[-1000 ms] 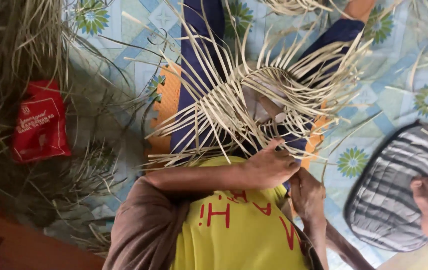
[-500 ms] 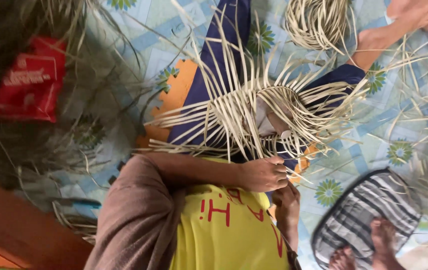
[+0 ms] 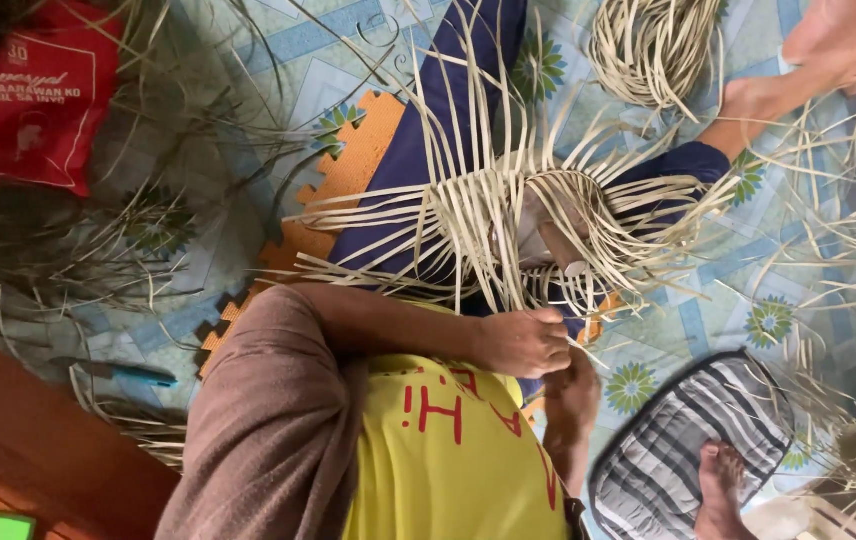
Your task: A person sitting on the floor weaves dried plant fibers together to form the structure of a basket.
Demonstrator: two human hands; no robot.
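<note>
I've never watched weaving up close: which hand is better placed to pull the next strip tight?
Probably the left hand: it is closed on the pale strips at the near edge of the woven piece. The right hand sits below it, partly hidden, its grip unclear.

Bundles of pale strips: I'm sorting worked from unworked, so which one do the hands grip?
The half-woven piece on the lap, strips fanning outward; both hands grip its near edge. The coiled bundle on the mat lies untouched.
</note>
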